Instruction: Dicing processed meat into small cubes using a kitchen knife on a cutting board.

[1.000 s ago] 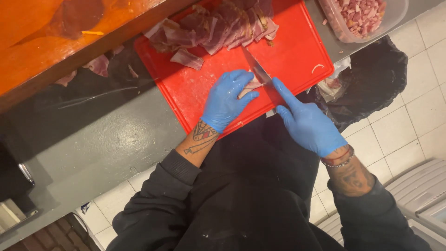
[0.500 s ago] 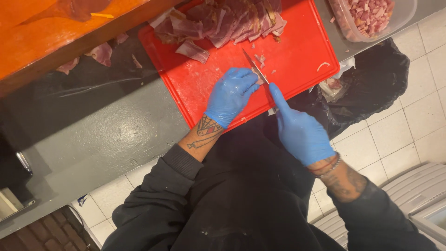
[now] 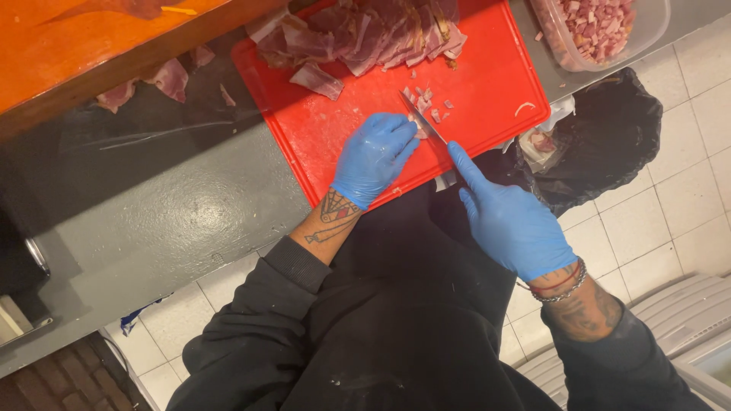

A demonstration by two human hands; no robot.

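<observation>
left hand (image 3: 375, 158): we press it flat on a meat strip (image 3: 418, 131) at the red cutting board (image 3: 487, 106), fingers together
right hand (image 3: 512, 221): clamped on the knife (image 3: 420, 118), forefinger along the spine
meat: we judge it soft, thin, greasy; pin it close to the blade
knife: stiff, sharp; take it by the handle
table (image 3: 152, 205): carries the board

Grey steel counter (image 3: 175, 221), red cutting board (image 3: 495, 84), stray meat scraps (image 3: 171, 76), clear tub (image 3: 647, 30)
</observation>
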